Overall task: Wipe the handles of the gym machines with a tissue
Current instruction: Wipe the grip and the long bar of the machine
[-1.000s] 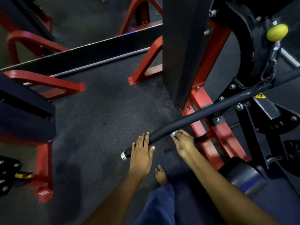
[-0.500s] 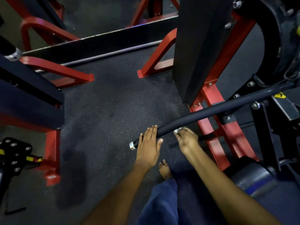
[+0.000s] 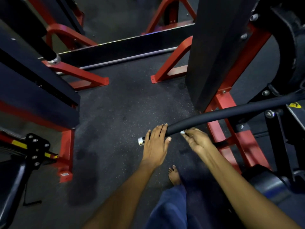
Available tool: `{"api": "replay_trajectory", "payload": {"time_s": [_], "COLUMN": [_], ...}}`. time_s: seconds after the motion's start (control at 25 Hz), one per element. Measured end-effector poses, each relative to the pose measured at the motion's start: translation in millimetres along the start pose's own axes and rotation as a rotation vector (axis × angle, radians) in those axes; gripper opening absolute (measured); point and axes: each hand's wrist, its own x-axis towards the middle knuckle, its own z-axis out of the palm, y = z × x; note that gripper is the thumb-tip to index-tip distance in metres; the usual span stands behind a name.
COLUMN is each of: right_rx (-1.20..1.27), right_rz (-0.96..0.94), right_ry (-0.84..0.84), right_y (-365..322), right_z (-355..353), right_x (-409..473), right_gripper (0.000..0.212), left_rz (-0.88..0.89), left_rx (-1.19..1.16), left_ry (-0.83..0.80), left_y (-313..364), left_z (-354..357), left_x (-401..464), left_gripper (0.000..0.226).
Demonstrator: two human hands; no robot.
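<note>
- The long black padded handle bar (image 3: 214,115) runs from the right edge down to the lower centre.
- The left hand (image 3: 155,146) rests flat on its end – fingers straight.
- The right hand (image 3: 197,140) pinches a small white tissue (image 3: 182,132) against the bar.

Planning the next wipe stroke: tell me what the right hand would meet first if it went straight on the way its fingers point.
The right hand, pinching a tissue, already touches the black foam handle; going straight on it meets that first.
</note>
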Motion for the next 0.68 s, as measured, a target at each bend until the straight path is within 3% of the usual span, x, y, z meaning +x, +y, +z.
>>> {"api": "replay_trajectory", "payload": {"time_s": [0.12,0.32,0.48,0.68], "right_rx": [0.092,-0.032,0.326,-0.059], "right_rz": [-0.016,0.064,-0.063,0.077], "right_ry": [-0.065,-0.161,-0.119,-0.251], "right_y": [7,7,-39,7], "right_z": [13,49,32,73], "right_x": [-17,-44,-42,-72], "right_gripper": [0.029,0.030,0.035,0.024], "left_rz": [0.050,0.125,0.159,0.080], "left_rx": [0.023,0.101,0.141,0.141], "left_ry": [0.113,0.214,0.263,0.242], "left_y": [6,12,20,14], "left_z": [-22,-53,-76,-87], "left_x": [6,10,19,16], "left_gripper": [0.057,0.052,0.052,0.058]}}
